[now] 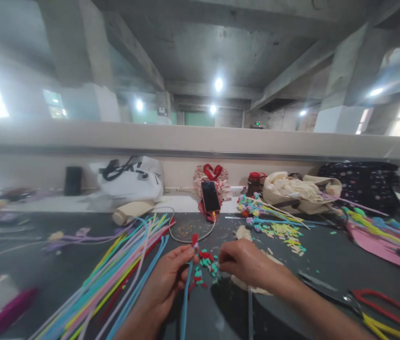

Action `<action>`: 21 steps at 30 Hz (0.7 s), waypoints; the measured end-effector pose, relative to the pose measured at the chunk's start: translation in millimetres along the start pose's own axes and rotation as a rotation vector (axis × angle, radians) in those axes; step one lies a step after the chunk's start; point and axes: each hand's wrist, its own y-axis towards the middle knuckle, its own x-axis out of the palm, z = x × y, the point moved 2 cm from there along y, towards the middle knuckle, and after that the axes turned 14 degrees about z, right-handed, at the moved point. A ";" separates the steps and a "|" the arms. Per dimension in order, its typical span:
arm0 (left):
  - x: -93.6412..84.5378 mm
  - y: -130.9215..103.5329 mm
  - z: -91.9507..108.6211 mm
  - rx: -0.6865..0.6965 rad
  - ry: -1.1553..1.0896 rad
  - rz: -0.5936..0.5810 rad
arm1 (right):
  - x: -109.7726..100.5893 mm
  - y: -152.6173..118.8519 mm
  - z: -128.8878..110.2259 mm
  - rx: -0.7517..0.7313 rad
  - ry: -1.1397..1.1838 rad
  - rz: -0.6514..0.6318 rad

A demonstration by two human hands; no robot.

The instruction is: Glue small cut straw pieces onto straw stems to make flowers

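My left hand (169,274) pinches a light blue stem (186,302) near its top, where a small red piece (195,239) sticks up above the fingertips. To the right, my right hand (240,259) hangs over the table with its fingers curled together; whatever they hold, if anything, is hidden. Between the hands lies a small heap of red and teal pieces (210,265). Long fuzzy stems in many colours (115,278) are spread left of my left hand. Beneath my right hand, a pale beige piece (244,233) is partly covered.
Red-handled scissors (349,298) lie at the right. Farther back are a propped phone (210,196), a white bag (139,182), a beige bag (292,191) and yellow clippings (285,233). A cable (171,226) curves across the table before the phone. A pink sheet (370,243) is far right.
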 end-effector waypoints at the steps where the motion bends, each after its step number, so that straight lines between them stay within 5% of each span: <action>1: -0.4 0.6 -0.9 0.001 -0.004 0.004 | -0.7 -1.3 -1.3 0.006 0.045 0.010; 6: 2.2 -2.3 -3.1 -0.006 -0.007 -0.010 | -1.7 -3.5 -4.8 0.040 0.193 0.024; 13: 3.0 -1.2 -6.0 -0.051 -0.023 -0.026 | -9.8 1.3 -10.5 -0.046 0.276 0.265; 21: 16.3 -5.6 -13.0 -0.124 -0.036 -0.065 | 1.5 -10.4 -3.7 0.207 0.510 0.217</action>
